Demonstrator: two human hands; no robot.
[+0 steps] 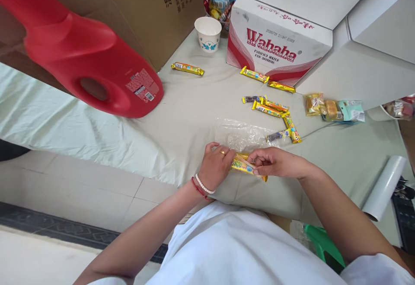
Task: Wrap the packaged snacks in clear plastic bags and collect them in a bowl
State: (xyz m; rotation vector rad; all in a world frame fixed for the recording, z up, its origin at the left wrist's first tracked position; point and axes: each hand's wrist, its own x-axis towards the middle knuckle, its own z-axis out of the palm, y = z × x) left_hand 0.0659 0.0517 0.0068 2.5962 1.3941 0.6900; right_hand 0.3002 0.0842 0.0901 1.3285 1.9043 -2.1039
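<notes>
Both hands occupied: left hand (216,162) grips the left end of the yellow packets (241,165), right hand (272,162) has thumb and fingers closed on them toward the right end. Packets sit between the hands at the near edge of the table (191,107), exact count hidden by fingers.

Around, big to small: table, pale cloth over it. Brown cardboard box (129,12), back left. Wahaha carton (279,47), back, right of centre. Red jug (112,71), left, in front of the cardboard. White roll (385,187), far right. Clear plastic wrap (240,133), crumpled, just beyond the hands. Paper cup (208,44), upright, left of carton. Wrapped snacks (332,110), right side. Loose yellow bars (269,109), clustered between carton and right hand; two more lie along the carton's base, one apart near the jug. Dark pieces (278,136) in small wrappers, among the cluster.
</notes>
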